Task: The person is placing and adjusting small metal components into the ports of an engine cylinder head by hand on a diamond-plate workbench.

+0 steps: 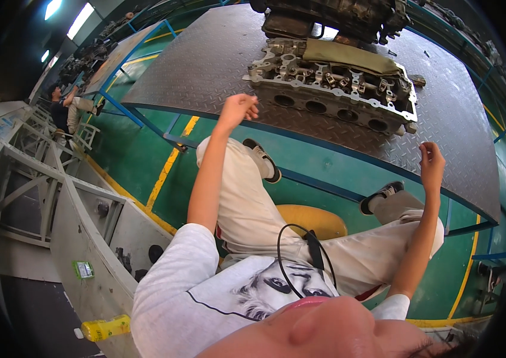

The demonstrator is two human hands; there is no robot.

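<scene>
The cylinder head (331, 83) lies on the tabletop (187, 71), a steel tread plate on a blue frame. Its long side, with a row of four round ports, faces the seated person; the valve gear is exposed on top. A folded olive cloth (351, 57) rests along the far side of the cylinder head. A larger dark engine assembly (348, 17) stands behind it, with two small bolts (392, 53) (426, 53) on the plate to the right.

The left hand (240, 109) is near the left end of the cylinder head, above the near edge of the tabletop. Its grip is partly curled; whether thumb and fingertips meet cannot be told. The right hand (432, 164) is raised at the near edge, beyond the right end of the part. Its grip is bent, fingertips close to the thumb; contact between them cannot be determined.

A yellow stool (312, 221) shows between the legs, above a green floor (127, 134). At lower left, a yellow bottle (106, 328) lies on its side. Another person (62, 113) sits at far left.
</scene>
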